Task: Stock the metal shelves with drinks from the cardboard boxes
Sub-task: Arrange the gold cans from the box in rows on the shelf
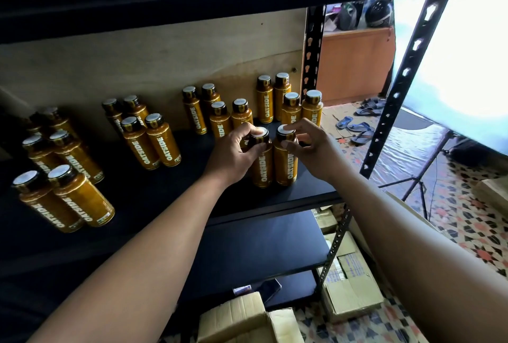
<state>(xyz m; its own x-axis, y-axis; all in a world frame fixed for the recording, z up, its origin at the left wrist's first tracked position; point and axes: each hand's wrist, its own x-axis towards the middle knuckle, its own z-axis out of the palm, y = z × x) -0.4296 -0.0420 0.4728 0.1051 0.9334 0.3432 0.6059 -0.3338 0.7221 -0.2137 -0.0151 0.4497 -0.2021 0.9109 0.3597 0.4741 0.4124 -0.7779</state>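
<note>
Two amber Oatside bottles stand side by side near the front right of the black metal shelf (pixel 165 194). My left hand (pixel 233 150) is wrapped around the neck of the left bottle (pixel 261 169). The fingertips of my right hand (pixel 310 147) pinch the black cap of the right bottle (pixel 286 164). Behind them, more amber bottles (pixel 220 114) stand in small groups along the shelf. Another pair of bottles (pixel 68 199) sits at the front left.
A lower black shelf (pixel 261 246) lies beneath, with a phone (pixel 270 289) under it. Cardboard boxes (pixel 242 318) sit on the patterned floor, another box (pixel 351 287) by the perforated upright (pixel 404 84). Sandals (pixel 357 125) and a tripod stand (pixel 423 180) are to the right.
</note>
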